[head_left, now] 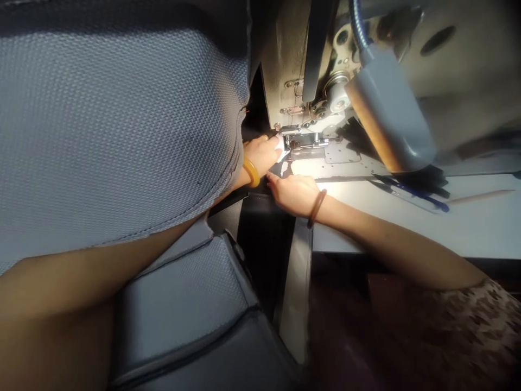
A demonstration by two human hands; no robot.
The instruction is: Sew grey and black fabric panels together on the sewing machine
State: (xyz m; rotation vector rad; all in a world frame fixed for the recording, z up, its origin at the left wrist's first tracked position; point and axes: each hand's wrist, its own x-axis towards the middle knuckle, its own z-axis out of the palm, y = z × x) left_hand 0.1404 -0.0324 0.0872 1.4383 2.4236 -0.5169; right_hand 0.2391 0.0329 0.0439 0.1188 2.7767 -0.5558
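Grey textured material with a stitched edge fills the left side and lies over part of my left forearm. My left hand, with a yellow bangle at its wrist, presses dark material beside the sewing machine's presser foot; something white shows at its fingertips. Nearer to me, my right hand has its fingers closed at the edge of the dark material, just in front of the foot. A brown bangle circles that wrist. What lies between the right fingers is too small to make out.
A grey lamp on a flexible neck hangs over the machine at the right. Blue-handled snips and a thin stick lie on the white table. More grey panels hang below my left arm.
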